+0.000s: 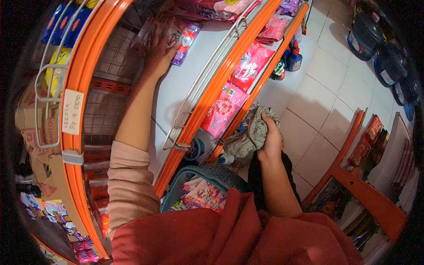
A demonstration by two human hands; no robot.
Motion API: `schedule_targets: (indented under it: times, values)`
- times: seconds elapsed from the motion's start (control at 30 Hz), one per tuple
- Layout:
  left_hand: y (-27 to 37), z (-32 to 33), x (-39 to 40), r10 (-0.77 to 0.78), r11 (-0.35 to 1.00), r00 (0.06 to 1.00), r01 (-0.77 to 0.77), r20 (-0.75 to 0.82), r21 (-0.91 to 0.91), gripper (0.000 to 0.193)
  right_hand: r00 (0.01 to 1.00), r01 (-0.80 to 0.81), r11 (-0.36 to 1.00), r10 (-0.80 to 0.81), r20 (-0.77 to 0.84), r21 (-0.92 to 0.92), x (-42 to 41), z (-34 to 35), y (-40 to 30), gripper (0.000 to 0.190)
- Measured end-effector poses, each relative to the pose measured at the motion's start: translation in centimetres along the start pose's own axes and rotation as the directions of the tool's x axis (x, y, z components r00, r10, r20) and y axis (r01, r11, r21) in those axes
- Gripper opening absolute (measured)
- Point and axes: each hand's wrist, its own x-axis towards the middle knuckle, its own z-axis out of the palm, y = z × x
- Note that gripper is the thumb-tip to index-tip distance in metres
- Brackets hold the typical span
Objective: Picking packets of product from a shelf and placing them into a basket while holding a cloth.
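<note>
My left hand (162,49) reaches into the shelf with its thumb across a red and purple plastic packet (188,38). The packet lies on the white shelf board (202,56), and part of it is hidden behind my fingers, which are in shadow. In my right hand (273,139) is a crumpled grey-green cloth (253,132), held in front of the lower shelf edge. Below the cloth, close to my body, stands a dark green plastic basket (175,177) with several packets (202,193) inside.
Orange shelf rails (218,79) with a wire guard (212,69) run diagonally past my arms. Pink packets (225,106) fill the lower shelf. To the left is an orange upright (87,59) with a handwritten tag. Large water bottles (361,38) stand on the tiled floor (318,99).
</note>
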Motion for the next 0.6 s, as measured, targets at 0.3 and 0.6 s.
schedule_targets:
  times: [0.3,0.6]
  values:
    - [7.8,-15.3,-8.3,-0.265,0.837,0.872,0.42,0.411,-0.35,0.065,0.997,0.065,0.997,-0.062,0.048,-0.049,0.0,-0.6,0.2,0.03]
    - [15.4,-30.6,-29.9,-0.414,0.678,0.801,0.588,0.433,-0.441,0.043,0.99,0.085,0.98,-0.064,0.122,-0.178,1.5,-2.5,2.8,0.027]
